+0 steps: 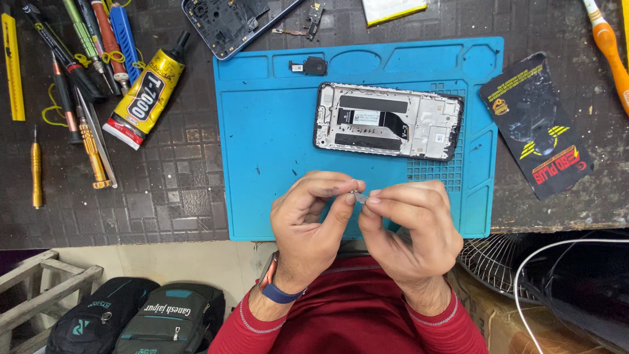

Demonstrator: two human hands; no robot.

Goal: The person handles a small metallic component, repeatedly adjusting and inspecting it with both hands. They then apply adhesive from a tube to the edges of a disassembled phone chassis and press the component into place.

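Bright even overhead light, soft faint shadows, sharp focus, slight glare on blue mat (275,131)

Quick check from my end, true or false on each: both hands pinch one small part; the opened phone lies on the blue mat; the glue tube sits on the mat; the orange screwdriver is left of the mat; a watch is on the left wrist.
1. Both hands, left hand and right hand, pinch one small grey part: true.
2. The opened phone lies on the blue mat: true.
3. The yellow glue tube sits on the mat: false, it lies on the dark table, left of the mat.
4. The orange screwdriver is left of the mat: false, it is at the right.
5. A watch is on the left wrist: true.
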